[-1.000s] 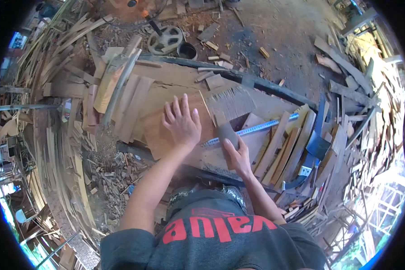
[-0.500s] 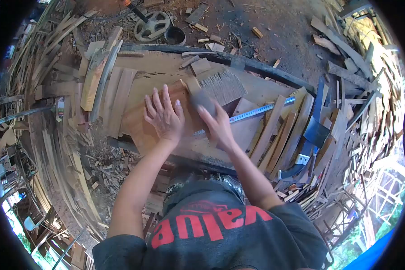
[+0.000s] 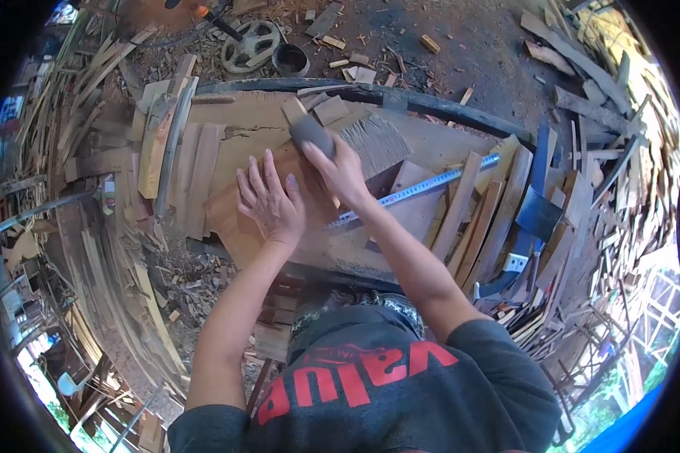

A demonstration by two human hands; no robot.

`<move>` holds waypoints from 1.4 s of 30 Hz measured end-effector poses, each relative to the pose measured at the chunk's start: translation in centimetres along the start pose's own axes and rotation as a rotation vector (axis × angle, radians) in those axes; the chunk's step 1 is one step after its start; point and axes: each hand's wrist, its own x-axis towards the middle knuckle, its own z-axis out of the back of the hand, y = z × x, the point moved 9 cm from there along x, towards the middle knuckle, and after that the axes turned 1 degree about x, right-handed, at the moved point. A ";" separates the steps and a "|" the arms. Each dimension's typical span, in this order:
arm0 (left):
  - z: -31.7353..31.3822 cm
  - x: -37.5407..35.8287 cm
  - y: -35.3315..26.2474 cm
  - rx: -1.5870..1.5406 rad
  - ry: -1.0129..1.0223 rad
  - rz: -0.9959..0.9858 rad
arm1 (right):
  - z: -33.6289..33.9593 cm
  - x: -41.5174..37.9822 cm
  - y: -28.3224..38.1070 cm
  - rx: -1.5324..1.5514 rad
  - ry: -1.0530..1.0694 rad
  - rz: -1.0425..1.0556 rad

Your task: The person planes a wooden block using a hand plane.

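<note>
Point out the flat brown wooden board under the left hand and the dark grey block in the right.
Flat brown wooden board (image 3: 224, 208): head view, bare surface near its left corner.
Dark grey block (image 3: 310, 134): head view, upper face.

the right hand (image 3: 340, 167) has carried the dark block (image 3: 312, 136) away from the person, along the right edge of the wooden board (image 3: 227, 210), up to its far corner. the block, over the tape measure (image 3: 440, 180) a second ago, is now just beside a small wood offcut (image 3: 332, 110).
</note>
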 end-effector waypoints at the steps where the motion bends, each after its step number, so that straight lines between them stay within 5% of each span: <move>1: 0.1 0.0 0.0 -0.001 0.013 0.011 | 0.3 -0.4 -0.4 0.007 -0.012 -0.005; 6: -0.5 0.0 0.0 -0.007 0.023 0.028 | 2.7 -9.5 -4.5 -0.015 0.013 0.054; 8: -0.1 -0.1 -0.1 -0.027 0.034 0.026 | 3.0 -12.6 -7.0 0.114 0.003 -0.129; 13: 0.0 -0.1 0.0 0.003 0.024 0.009 | -0.1 1.0 -0.8 -0.072 -0.053 0.067; 17: 0.2 0.0 -0.2 -0.012 0.027 0.010 | 1.7 -4.2 -2.3 -0.019 -0.011 0.071; 19: -0.1 0.2 -0.3 -0.023 0.026 0.023 | 3.3 -10.8 -5.2 0.058 0.044 -0.139; 27: -0.3 0.1 -0.1 -0.013 0.039 -0.008 | -0.3 0.8 -1.4 -0.087 -0.090 0.097; 34: -0.4 -0.2 0.1 0.006 0.069 0.044 | 3.5 -11.2 -4.4 -0.009 -0.009 -0.095; 38: -0.4 0.0 0.1 0.005 0.066 0.024 | 0.0 0.3 -1.0 -0.138 -0.090 0.157; 42: 0.1 0.2 -0.3 -0.002 0.079 0.013 | 0.7 -1.0 -1.1 -0.131 -0.082 0.138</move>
